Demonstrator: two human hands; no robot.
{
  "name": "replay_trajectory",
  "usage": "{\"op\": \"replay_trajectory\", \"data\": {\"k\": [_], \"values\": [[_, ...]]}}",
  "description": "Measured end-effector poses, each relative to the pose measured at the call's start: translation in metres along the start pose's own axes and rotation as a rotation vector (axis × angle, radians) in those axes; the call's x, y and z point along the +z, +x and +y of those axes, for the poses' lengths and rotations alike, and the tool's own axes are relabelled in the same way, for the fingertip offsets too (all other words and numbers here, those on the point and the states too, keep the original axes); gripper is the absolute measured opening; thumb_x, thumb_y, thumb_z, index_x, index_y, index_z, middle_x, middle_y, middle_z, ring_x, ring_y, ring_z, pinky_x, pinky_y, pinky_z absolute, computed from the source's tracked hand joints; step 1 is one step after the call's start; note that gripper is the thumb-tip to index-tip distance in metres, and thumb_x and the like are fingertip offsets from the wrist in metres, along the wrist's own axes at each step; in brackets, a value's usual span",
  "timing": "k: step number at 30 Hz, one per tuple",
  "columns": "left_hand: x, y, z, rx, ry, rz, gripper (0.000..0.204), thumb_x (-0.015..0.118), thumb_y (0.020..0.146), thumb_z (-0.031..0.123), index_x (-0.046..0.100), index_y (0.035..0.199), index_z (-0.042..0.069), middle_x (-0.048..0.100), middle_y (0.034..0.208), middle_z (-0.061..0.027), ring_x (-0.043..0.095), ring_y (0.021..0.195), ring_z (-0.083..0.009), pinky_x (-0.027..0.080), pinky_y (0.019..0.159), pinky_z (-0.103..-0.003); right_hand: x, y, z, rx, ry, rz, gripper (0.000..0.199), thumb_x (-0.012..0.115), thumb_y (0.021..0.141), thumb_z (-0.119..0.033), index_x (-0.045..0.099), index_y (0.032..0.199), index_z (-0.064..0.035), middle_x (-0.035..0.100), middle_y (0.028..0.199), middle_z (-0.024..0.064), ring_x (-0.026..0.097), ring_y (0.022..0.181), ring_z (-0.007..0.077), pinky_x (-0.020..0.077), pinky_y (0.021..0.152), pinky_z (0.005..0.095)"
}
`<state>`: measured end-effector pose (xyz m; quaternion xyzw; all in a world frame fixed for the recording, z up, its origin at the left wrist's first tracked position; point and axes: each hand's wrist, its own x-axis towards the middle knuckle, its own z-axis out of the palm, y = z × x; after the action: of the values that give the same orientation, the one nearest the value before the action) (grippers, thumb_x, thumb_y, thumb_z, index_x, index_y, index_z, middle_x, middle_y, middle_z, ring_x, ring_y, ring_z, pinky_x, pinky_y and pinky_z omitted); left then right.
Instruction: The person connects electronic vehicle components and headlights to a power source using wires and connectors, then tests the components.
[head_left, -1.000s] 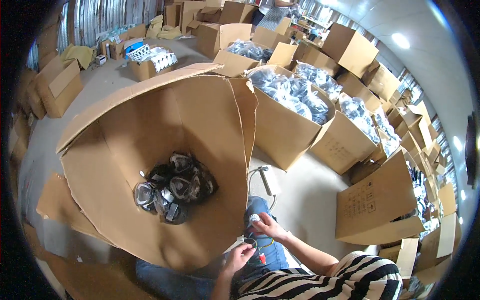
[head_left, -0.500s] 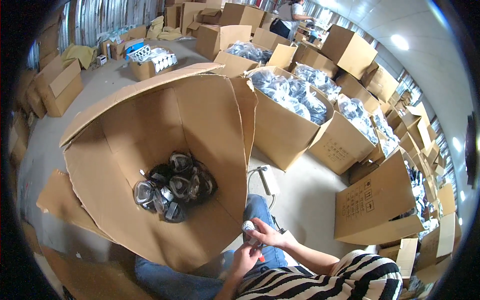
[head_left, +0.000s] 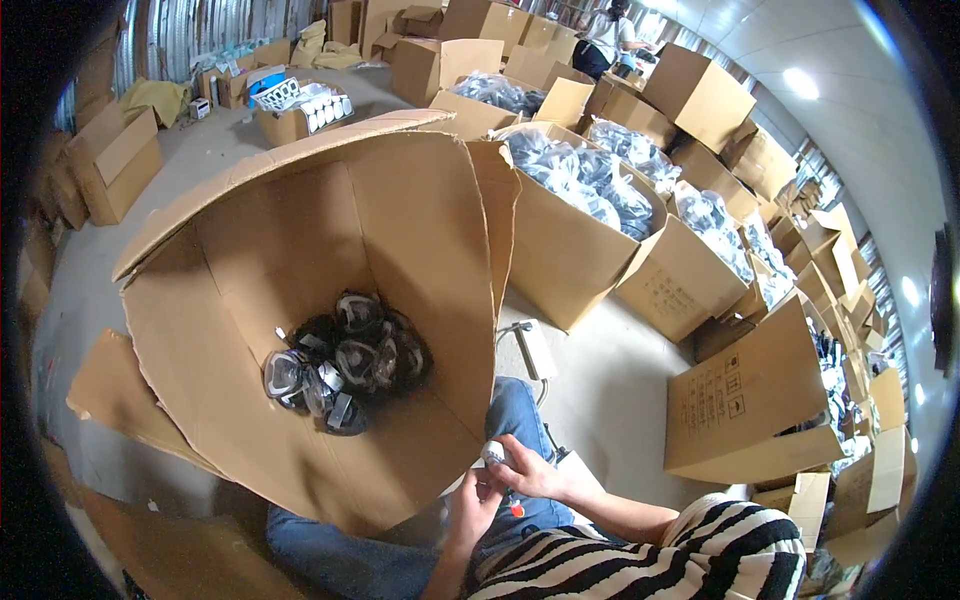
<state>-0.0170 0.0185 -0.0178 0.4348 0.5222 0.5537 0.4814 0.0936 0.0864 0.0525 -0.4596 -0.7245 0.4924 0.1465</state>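
Above my lap, my right hand [head_left: 532,472] is closed round a small whitish thing with a rounded end [head_left: 493,453]; its kind is too small to tell. My left hand [head_left: 472,508] is curled right below it, fingertips meeting the right hand's fingers, and seems to grip the thing's lower part. A small red piece [head_left: 517,508] shows under the hands. Just left of them stands a tall open cardboard box [head_left: 250,240]. On its bottom lie several dark items in clear plastic bags [head_left: 360,350], rounded and with pale rims.
Open cartons [head_left: 570,270] filled with bagged dark items stand to the right and behind. A white power strip [head_left: 535,350] with a cable lies on the floor by my knee. A tilted carton [head_left: 745,400] is at the right. Another person [head_left: 603,45] stands far back.
My hands stay together, and the left has shifted slightly up and left. The view has tilted a little. The person in the back has moved to the right.
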Motion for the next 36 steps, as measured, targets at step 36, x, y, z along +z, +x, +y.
{"op": "replay_trajectory", "data": {"k": [36], "values": [[-0.064, 0.011, -0.066, -0.171, 0.129, 0.088, 0.01, 0.054, 0.078, 0.01, 0.053, 0.085, 0.003, 0.056, 0.072, -0.0028, 0.051, 0.064, -0.0088, 0.042, 0.058, -0.021, -0.075, -0.015, 0.002, 0.069, -0.316, -0.017, 0.043, 0.047, 0.063, 0.005, 0.037, 0.104, -0.0011, 0.05, 0.073, 0.0128, 0.052, 0.066, 0.0202, 0.042, 0.063, 0.0287]]}}
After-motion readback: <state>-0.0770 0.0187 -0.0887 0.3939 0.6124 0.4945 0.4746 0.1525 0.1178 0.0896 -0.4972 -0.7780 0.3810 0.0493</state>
